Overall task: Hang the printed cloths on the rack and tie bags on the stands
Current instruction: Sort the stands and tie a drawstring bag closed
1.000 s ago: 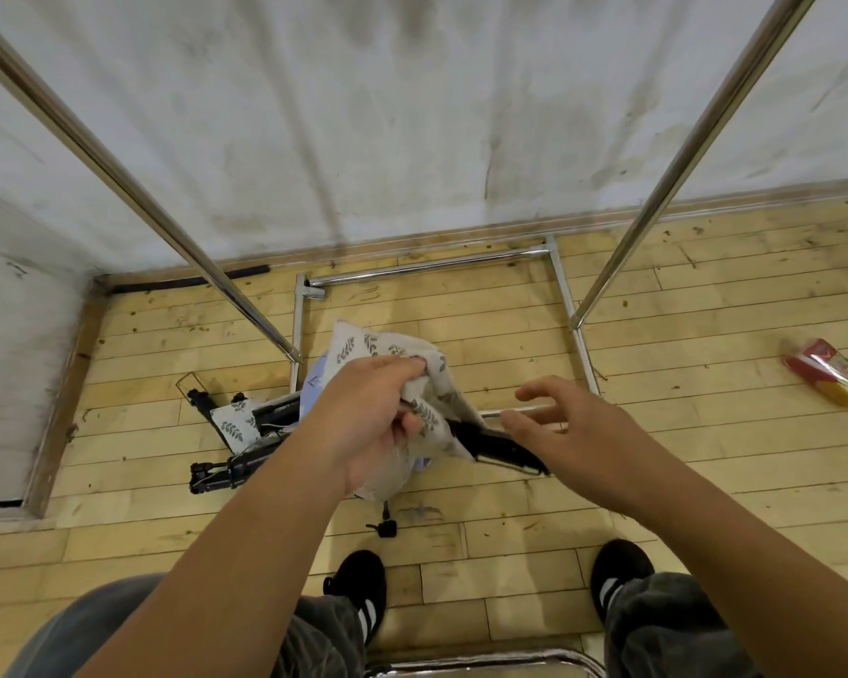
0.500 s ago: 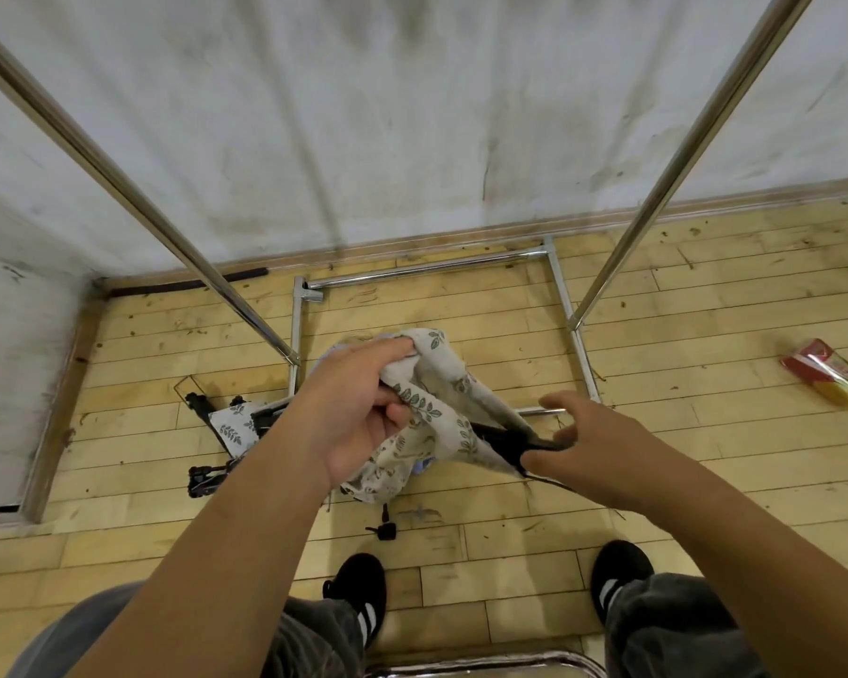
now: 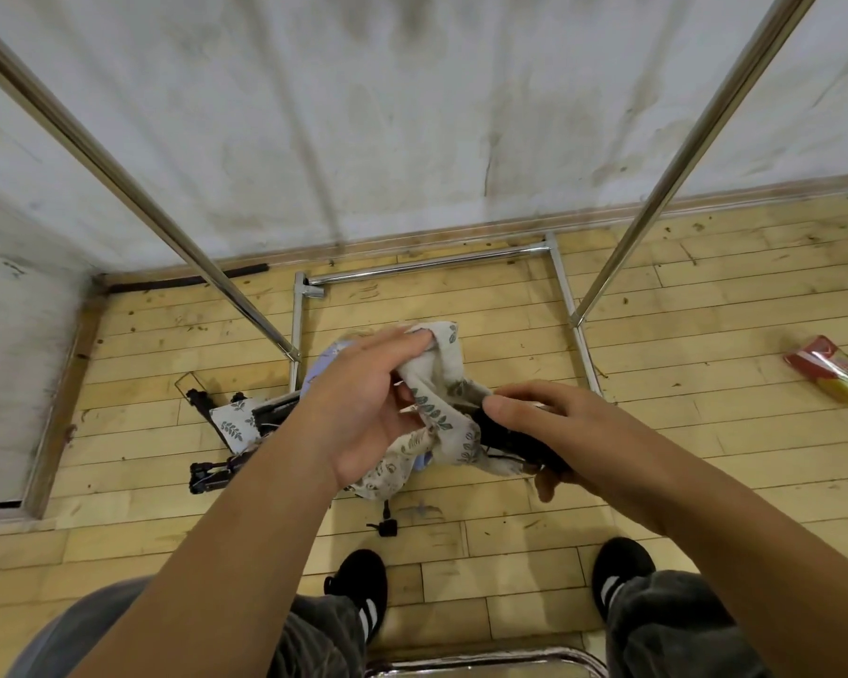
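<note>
A cream cloth with a green leaf print (image 3: 444,384) is bunched between my two hands above the floor. My left hand (image 3: 363,403) holds its upper part, with fingers over the top fold. My right hand (image 3: 554,428) grips a black stand (image 3: 507,440) where the cloth wraps it; how the cloth is fastened there is hidden. A second leaf-print piece (image 3: 233,423) lies on the floor among black stand legs (image 3: 206,477). The chrome rack (image 3: 427,269) rises in front of me, its two uprights slanting to either side.
The rack's base frame (image 3: 576,330) rests on the wooden floor by a white wall. A red and yellow packet (image 3: 833,369) lies on the floor at right. A small black clip (image 3: 388,526) sits near my shoes. Another chrome bar (image 3: 481,660) crosses the bottom edge.
My right hand has moved in from open air and taken hold of the black stand at the cloth. My left hand has lifted and turned the cloth's upper part.
</note>
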Available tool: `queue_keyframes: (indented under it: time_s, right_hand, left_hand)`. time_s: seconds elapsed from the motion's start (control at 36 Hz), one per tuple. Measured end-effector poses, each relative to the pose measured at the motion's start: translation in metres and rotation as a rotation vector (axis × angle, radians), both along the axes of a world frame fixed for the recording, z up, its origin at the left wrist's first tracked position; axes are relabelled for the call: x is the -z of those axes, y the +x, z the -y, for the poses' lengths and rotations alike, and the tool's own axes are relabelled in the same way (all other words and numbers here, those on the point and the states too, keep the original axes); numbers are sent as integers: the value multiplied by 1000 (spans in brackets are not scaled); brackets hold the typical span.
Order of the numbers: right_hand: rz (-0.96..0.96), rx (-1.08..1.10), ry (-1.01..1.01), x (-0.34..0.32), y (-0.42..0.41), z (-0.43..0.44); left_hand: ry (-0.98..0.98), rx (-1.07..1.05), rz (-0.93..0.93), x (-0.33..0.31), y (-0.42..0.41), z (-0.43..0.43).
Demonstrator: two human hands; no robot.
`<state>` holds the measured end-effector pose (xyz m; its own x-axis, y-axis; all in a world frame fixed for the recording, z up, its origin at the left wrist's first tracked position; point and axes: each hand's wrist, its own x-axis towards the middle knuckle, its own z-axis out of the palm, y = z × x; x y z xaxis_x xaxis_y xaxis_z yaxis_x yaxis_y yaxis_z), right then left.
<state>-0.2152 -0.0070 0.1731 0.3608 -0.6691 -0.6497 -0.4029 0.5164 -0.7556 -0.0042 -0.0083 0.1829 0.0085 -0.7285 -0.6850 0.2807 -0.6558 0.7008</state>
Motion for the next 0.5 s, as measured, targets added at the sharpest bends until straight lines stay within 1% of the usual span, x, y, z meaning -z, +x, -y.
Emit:
queue_keyframes:
  time_s: [0.17, 0.25, 0.36, 0.5]
  right_hand:
    - [62, -43, -120, -6, 4, -4]
    - [64, -130, -191, -8, 2, -2]
    - [-40, -216, -314, -5, 2, 0]
    - [-135, -250, -473, 4, 1, 0]
  left_hand:
    - [16, -28, -3, -1, -3, -2]
    - [16, -25, 1, -1, -1, -1]
    - [39, -67, -34, -5, -4, -1]
    - [51, -55, -49, -4, -3, -2]
